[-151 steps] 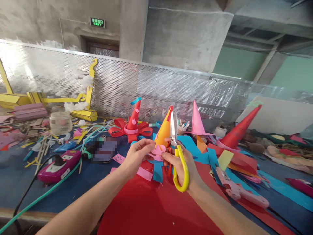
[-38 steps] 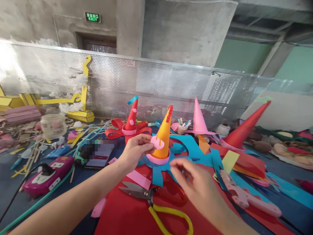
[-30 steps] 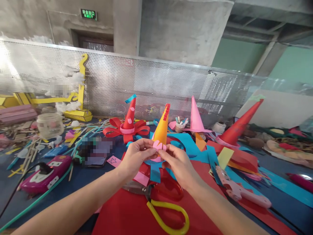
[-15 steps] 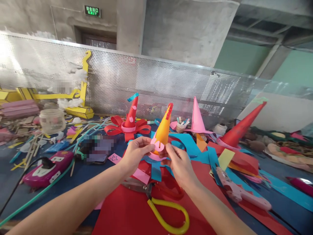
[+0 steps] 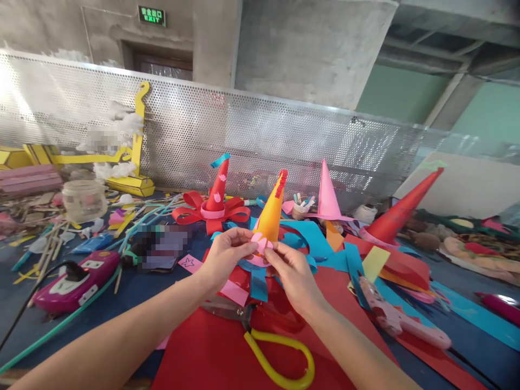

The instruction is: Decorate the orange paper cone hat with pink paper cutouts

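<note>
Between my hands is a small pink paper flower cutout [image 5: 263, 242], pinched at its left side by my left hand [image 5: 231, 252] and at its right by my right hand [image 5: 290, 265]. Right behind it stands a yellow paper cone hat [image 5: 270, 216] with a red fringed strip near the tip and blue paper loops at its base. Whether the cutout touches the cone I cannot tell. Below my hands, scissors with yellow handles [image 5: 280, 360] rest on a large red paper sheet [image 5: 203, 352].
A red cone hat [image 5: 216, 194], a pink cone [image 5: 328, 197] and another red cone [image 5: 402, 208] stand behind. At right lies a pink glue gun [image 5: 402, 317]. A purple power strip [image 5: 79, 281], a clear jar [image 5: 84, 200] and a phone [image 5: 166, 249] are at left.
My right fingers have moved slightly left and up onto the pink flower cutout, and its petals have shifted between my fingertips. My left hand stays nearly in place.
</note>
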The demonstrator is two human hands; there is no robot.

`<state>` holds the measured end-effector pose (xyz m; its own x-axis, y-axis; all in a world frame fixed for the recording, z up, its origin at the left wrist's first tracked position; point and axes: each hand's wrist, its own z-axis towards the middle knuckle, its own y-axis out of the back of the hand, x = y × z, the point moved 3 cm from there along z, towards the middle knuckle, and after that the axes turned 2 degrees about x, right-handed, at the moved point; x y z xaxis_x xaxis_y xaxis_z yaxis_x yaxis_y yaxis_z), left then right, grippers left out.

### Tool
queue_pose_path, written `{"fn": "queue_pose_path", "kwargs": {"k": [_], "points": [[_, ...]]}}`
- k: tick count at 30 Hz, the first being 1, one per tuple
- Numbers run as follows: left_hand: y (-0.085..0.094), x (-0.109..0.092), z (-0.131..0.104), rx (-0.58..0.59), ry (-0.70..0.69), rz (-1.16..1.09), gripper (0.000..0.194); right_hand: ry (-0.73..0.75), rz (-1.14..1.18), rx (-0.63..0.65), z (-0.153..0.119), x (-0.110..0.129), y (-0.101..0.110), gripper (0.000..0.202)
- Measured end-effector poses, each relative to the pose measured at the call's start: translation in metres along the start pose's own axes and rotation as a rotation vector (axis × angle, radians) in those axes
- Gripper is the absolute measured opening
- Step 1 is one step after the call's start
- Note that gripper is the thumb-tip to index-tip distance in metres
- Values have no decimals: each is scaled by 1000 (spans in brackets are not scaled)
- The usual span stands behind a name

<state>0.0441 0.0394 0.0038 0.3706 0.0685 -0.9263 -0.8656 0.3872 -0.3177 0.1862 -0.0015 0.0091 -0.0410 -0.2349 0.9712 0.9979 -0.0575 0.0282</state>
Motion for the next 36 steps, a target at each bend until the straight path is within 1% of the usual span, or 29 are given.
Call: {"fn": "queue_pose_path", "kwargs": {"k": [4, 9, 14, 17, 19, 23, 25, 27, 30, 32, 34, 35, 36], "points": [[0, 1, 0, -15, 2, 7, 22, -3, 19, -29, -2, 2, 1, 35], [-2, 2, -1, 1, 9, -19, 21, 24, -3, -19, 0, 2, 4, 28], [-1, 3, -2, -13, 16, -65, 26, 45, 12, -54, 4, 0, 8, 27], [-2, 5, -2, -3, 39, -31, 30, 49, 6, -59, 4, -2, 8, 27], [-3, 6, -2, 5, 45, -5, 29, 47, -5, -51, 3, -2, 7, 28], [-2, 1, 1, -26, 13, 83, 26, 57, -16, -61, 2, 0, 9, 29], [-4, -5, 5, -21, -14, 158, 27, 66, -25, -76, 3, 4, 13, 28], [-10, -11, 10, 10, -41, 216, 28, 68, -30, -93, 6, 9, 17, 27], [-19, -20, 22, 41, -102, 238, 28, 68, -4, -133, 12, 14, 26, 28], [-22, -26, 34, -10, -176, 244, 25, 73, 27, -169, 18, 16, 33, 30], [-22, -30, 48, -98, -261, 270, 24, 78, 59, -204, 26, 16, 40, 33], [-22, -32, 55, -125, -291, 296, 29, 77, 72, -218, 31, 15, 43, 34], [-23, -33, 61, -122, -303, 320, 36, 74, 81, -229, 35, 14, 46, 35]]}}
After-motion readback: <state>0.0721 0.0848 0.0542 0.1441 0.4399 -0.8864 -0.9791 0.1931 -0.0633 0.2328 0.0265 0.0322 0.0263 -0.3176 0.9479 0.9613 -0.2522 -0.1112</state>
